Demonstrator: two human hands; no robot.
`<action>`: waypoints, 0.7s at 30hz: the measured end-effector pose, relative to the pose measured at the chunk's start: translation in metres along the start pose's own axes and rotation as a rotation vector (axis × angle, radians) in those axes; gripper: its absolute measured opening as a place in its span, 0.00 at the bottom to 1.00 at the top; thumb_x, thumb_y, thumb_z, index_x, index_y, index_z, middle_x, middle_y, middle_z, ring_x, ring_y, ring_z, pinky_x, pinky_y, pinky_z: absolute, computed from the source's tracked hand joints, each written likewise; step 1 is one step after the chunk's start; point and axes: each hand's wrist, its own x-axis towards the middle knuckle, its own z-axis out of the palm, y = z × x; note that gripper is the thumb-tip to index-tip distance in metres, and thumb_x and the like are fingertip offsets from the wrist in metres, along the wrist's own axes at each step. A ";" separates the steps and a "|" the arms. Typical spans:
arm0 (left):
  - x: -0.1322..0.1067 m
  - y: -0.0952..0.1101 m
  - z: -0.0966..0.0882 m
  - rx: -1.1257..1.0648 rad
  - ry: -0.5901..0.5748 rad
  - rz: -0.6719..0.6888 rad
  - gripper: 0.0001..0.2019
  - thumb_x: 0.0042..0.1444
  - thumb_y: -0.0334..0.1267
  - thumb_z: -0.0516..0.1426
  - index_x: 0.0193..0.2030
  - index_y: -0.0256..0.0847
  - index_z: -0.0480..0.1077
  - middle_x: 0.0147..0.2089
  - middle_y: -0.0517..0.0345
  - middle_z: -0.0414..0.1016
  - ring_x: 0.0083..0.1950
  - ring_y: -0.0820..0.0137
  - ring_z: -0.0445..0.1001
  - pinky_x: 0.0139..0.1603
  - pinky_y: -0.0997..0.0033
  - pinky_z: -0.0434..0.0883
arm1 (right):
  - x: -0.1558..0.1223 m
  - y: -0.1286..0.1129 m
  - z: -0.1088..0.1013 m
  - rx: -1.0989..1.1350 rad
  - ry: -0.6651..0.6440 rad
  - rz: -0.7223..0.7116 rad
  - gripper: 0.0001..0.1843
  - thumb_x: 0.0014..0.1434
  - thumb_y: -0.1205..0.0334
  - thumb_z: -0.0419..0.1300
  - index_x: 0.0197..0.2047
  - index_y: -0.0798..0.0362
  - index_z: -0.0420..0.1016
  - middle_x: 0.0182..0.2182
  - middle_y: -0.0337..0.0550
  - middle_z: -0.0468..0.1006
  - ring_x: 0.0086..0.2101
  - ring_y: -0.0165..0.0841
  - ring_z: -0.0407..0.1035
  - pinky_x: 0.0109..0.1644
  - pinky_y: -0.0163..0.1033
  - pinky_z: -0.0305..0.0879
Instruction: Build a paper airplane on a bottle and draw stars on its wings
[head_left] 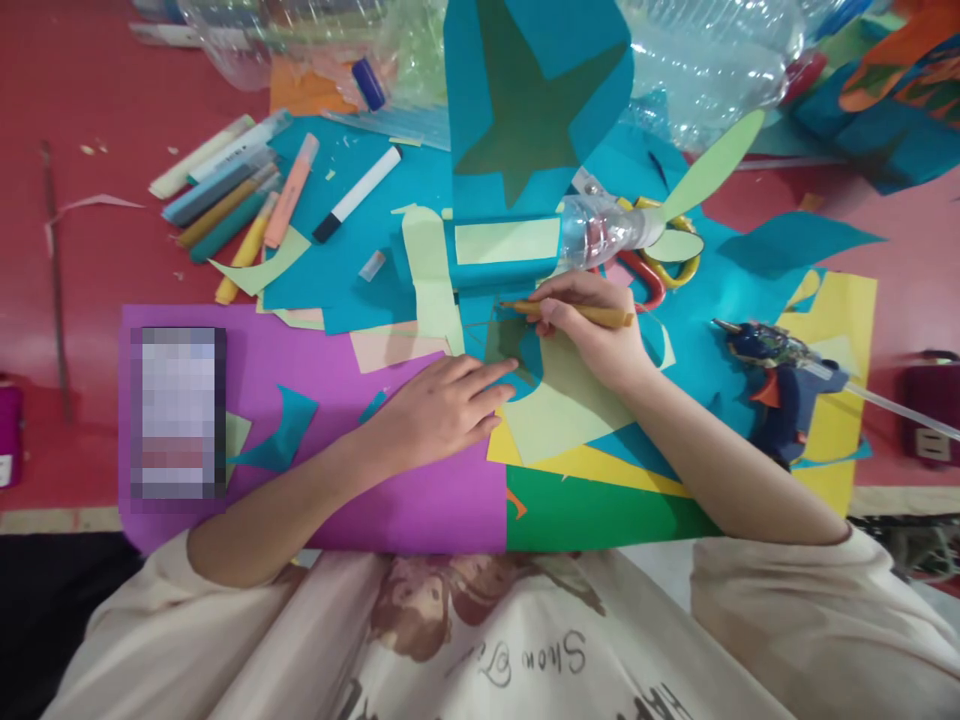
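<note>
My right hand point(596, 325) is closed around an ochre marker point(609, 316), its tip to the left at a small blue paper piece point(531, 350). Part of that piece is coloured dark olive. Fingers outstretched, my left hand point(442, 410) lies flat, fingertips on the lower edge of the same piece. Just beyond it is a clear plastic bottle point(596, 230) wrapped in blue paper, with a pale green strip point(508, 241). A large blue paper shape point(600, 110) with a dark star point(517, 95) rises behind. Pale green paper point(574, 395) lies beneath my right wrist.
Several markers point(225, 190) and a white marker with a black cap point(358, 194) lie at the left. A phone-like device point(180, 410) rests on purple paper point(300, 340). Scissors point(656, 285) sit behind my right hand; a glue gun point(787, 390) lies on the right.
</note>
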 end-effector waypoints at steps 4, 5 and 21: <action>0.000 0.001 -0.002 0.002 -0.015 -0.009 0.10 0.66 0.36 0.54 0.50 0.37 0.72 0.62 0.52 0.72 0.49 0.63 0.73 0.48 0.64 0.71 | 0.001 0.002 0.002 -0.015 0.033 -0.013 0.09 0.57 0.53 0.64 0.33 0.50 0.75 0.25 0.36 0.79 0.22 0.28 0.72 0.27 0.35 0.72; 0.000 0.001 -0.002 0.002 -0.016 -0.010 0.10 0.66 0.36 0.54 0.50 0.37 0.72 0.62 0.52 0.72 0.49 0.63 0.73 0.48 0.64 0.71 | 0.001 0.002 0.002 -0.011 0.033 -0.018 0.10 0.58 0.52 0.64 0.34 0.50 0.75 0.25 0.36 0.79 0.23 0.28 0.72 0.27 0.35 0.72; 0.000 0.001 -0.002 -0.011 0.019 -0.002 0.10 0.66 0.35 0.54 0.50 0.36 0.72 0.61 0.52 0.73 0.48 0.62 0.72 0.48 0.63 0.71 | 0.000 -0.001 0.000 -0.118 -0.040 -0.011 0.07 0.59 0.58 0.62 0.34 0.52 0.78 0.30 0.41 0.82 0.30 0.31 0.76 0.34 0.37 0.74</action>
